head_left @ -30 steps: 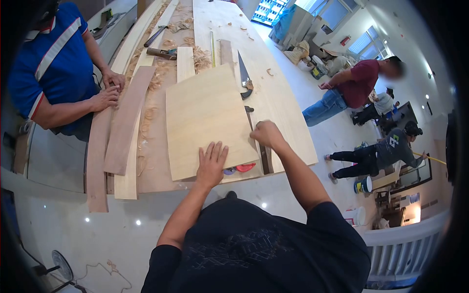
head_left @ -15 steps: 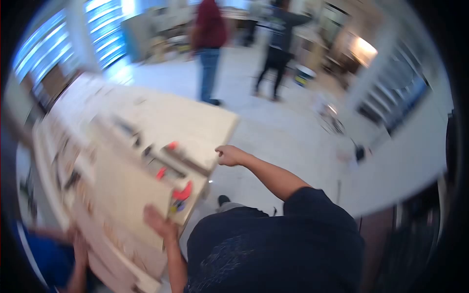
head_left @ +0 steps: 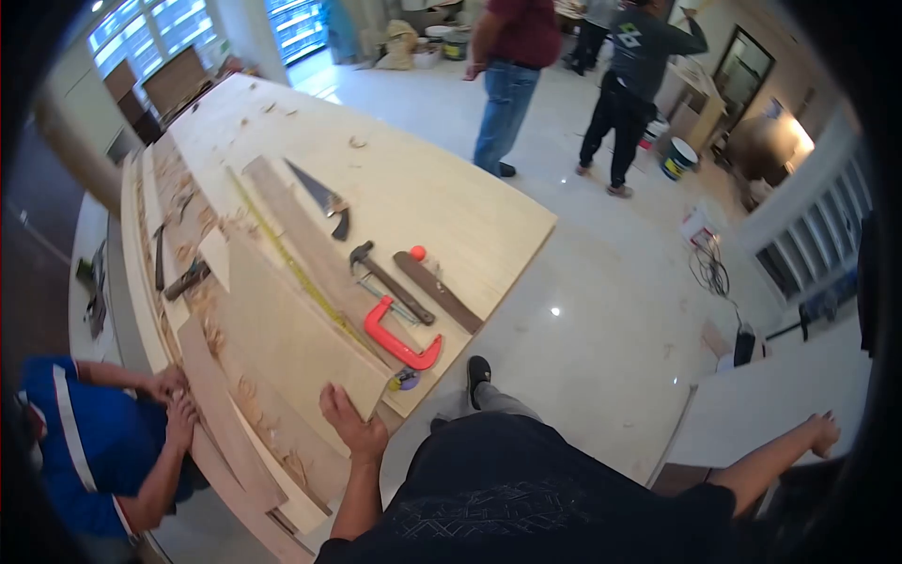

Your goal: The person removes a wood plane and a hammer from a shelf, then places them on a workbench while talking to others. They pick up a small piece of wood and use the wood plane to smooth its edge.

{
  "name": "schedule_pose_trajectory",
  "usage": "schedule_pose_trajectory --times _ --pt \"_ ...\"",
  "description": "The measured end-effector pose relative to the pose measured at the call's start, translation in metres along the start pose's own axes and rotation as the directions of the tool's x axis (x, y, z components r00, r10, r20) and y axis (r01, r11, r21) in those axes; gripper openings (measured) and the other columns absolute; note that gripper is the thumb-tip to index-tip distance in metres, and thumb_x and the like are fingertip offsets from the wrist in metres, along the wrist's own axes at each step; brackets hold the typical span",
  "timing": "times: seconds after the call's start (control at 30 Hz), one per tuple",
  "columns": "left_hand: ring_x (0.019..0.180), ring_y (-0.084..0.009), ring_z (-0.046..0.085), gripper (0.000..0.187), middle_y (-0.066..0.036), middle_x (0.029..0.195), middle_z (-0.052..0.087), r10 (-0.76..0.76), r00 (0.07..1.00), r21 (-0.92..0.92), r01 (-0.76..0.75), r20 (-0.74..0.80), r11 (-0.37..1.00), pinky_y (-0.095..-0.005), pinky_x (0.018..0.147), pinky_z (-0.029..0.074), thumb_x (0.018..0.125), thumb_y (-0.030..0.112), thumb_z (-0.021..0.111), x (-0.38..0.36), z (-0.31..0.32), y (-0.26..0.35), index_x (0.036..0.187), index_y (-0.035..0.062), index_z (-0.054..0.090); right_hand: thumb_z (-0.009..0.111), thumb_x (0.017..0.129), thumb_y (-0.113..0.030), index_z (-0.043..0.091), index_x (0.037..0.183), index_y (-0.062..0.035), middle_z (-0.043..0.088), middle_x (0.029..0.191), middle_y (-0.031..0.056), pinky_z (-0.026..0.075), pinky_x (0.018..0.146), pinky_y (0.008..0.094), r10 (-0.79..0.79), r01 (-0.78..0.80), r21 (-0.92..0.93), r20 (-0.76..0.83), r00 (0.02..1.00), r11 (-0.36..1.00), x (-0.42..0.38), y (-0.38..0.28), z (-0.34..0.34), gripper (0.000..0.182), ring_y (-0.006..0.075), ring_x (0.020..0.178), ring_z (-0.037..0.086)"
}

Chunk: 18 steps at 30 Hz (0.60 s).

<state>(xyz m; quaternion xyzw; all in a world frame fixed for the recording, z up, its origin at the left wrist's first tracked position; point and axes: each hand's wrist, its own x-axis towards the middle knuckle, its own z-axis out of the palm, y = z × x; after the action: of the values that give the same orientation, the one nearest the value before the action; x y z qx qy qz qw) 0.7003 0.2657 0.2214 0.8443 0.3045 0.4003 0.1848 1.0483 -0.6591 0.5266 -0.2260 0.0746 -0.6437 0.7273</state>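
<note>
My left hand [head_left: 353, 423] rests at the near end of a pale plywood panel [head_left: 291, 329] on the workbench, fingers stretched out and touching its edge. Just beyond it lie a red C-clamp [head_left: 385, 334], a hammer [head_left: 390, 280] and a dark wooden strip [head_left: 438, 291]. A yellow tape measure's blade [head_left: 287, 258] runs along the panel. Farther up is a handsaw [head_left: 321, 197]. Off to the right, my right hand [head_left: 824, 434] is held out with curled fingers near a white panel [head_left: 761, 395]; nothing shows in it.
A person in blue [head_left: 89, 442] has both hands on a long curved wooden piece [head_left: 225, 442] at the left. Wood shavings [head_left: 249, 390] litter the bench. Two people stand beyond it. Buckets [head_left: 678, 158] and a coiled cable [head_left: 709, 268] are on the floor.
The view has swung left-to-right and sharpened. My right arm has moved from beside the bench corner out to the far right. My left hand stays at the panel's near end.
</note>
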Motion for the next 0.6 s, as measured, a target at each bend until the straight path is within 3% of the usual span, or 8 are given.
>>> schedule_pose_trajectory --times 0.1,0.2,0.23,0.27,0.3,0.4,0.47,0.6 --pt "0.135 -0.0498 0.035 0.076 -0.030 0.143 0.039 0.010 1.000 -0.015 -0.010 0.002 1.000 -0.0574 0.114 0.025 0.065 -0.008 0.059 0.000 0.002 0.000 0.140 -0.0052 0.042 0.064 0.086 -0.044 0.046 0.139 0.0030 0.043 0.144 0.0274 0.042 0.103 0.0500 0.082 -0.081 -0.023 0.050 0.995 0.996 -0.049 0.065 -0.013 0.072 0.0408 0.131 0.042" --pt "0.134 -0.0495 0.037 0.076 -0.029 0.142 0.040 0.025 0.999 -0.016 -0.025 -0.024 1.000 -0.0573 0.113 0.027 0.065 -0.010 0.060 0.003 -0.005 0.000 0.139 -0.0048 0.042 0.057 0.095 -0.025 0.052 0.125 0.0000 0.056 0.128 0.0136 0.048 0.092 0.0390 0.544 -0.361 -0.487 0.311 0.780 0.796 -0.240 0.266 -0.063 0.040 0.0246 0.111 0.054" --pt "0.134 -0.0494 0.037 0.076 -0.029 0.142 0.040 0.034 0.999 -0.016 -0.034 -0.043 0.999 -0.0572 0.113 0.028 0.064 -0.010 0.060 0.003 -0.006 0.000 0.138 -0.0048 0.043 0.055 0.097 -0.018 0.054 0.121 -0.0010 0.060 0.123 0.0090 0.050 0.088 0.0353 0.667 -0.335 -0.626 0.423 0.613 0.704 -0.343 0.307 -0.090 0.029 0.0192 0.104 0.058" --pt "0.134 -0.0491 0.038 0.077 -0.029 0.142 0.041 0.039 0.997 -0.011 -0.040 -0.069 0.999 -0.0570 0.113 0.029 0.064 -0.011 0.060 0.003 -0.007 -0.001 0.138 -0.0047 0.043 0.053 0.100 -0.017 0.044 0.138 0.0002 0.060 0.125 0.0104 0.050 0.091 0.0349 0.584 0.102 -0.675 0.695 0.420 0.730 -0.457 0.326 -0.126 0.043 0.0213 0.103 0.059" --pt "0.133 -0.0488 0.039 0.077 -0.028 0.142 0.041 0.048 0.995 -0.003 -0.048 -0.091 0.999 -0.0568 0.113 0.030 0.063 -0.011 0.060 0.001 -0.009 -0.003 0.138 -0.0046 0.042 0.059 0.095 -0.014 0.037 0.147 0.0002 0.058 0.127 0.0131 0.052 0.089 0.0344 0.746 -0.158 -0.733 0.625 0.228 0.662 -0.580 0.275 -0.114 0.058 0.0223 0.103 0.060" --pt "0.133 -0.0478 0.039 0.078 -0.027 0.142 0.042 0.038 0.989 -0.009 -0.040 -0.141 0.999 -0.0560 0.113 0.031 0.063 -0.011 0.060 -0.001 -0.017 -0.004 0.139 -0.0045 0.042 0.062 0.090 -0.003 0.032 0.149 0.0008 0.045 0.143 0.0155 0.055 0.079 0.0306 0.595 0.087 -0.628 0.671 -0.443 0.773 -0.783 0.170 -0.106 0.067 0.0190 0.102 0.063" --pt "0.134 -0.0470 0.039 0.079 -0.027 0.142 0.042 0.022 0.986 -0.022 -0.026 -0.164 0.999 -0.0557 0.114 0.031 0.063 -0.011 0.059 0.000 -0.021 -0.003 0.139 -0.0042 0.041 0.068 0.093 -0.014 0.031 0.150 -0.0007 0.038 0.151 0.0158 0.055 0.086 0.0331 0.431 -0.061 -0.687 0.520 -0.737 0.724 -0.855 0.103 -0.089 0.069 0.0219 0.113 0.061" --pt "0.139 -0.0451 0.036 0.079 -0.026 0.146 0.039 -0.004 0.989 -0.043 -0.003 -0.150 0.999 -0.0557 0.116 0.028 0.064 -0.009 0.056 -0.005 -0.021 -0.003 0.141 -0.0027 0.040 0.065 0.097 -0.026 0.029 0.154 -0.0062 0.037 0.153 0.0138 0.048 0.098 0.0362 0.235 -0.182 -0.931 0.263 -0.936 0.316 -0.919 0.016 -0.048 0.070 0.0236 0.123 0.054"
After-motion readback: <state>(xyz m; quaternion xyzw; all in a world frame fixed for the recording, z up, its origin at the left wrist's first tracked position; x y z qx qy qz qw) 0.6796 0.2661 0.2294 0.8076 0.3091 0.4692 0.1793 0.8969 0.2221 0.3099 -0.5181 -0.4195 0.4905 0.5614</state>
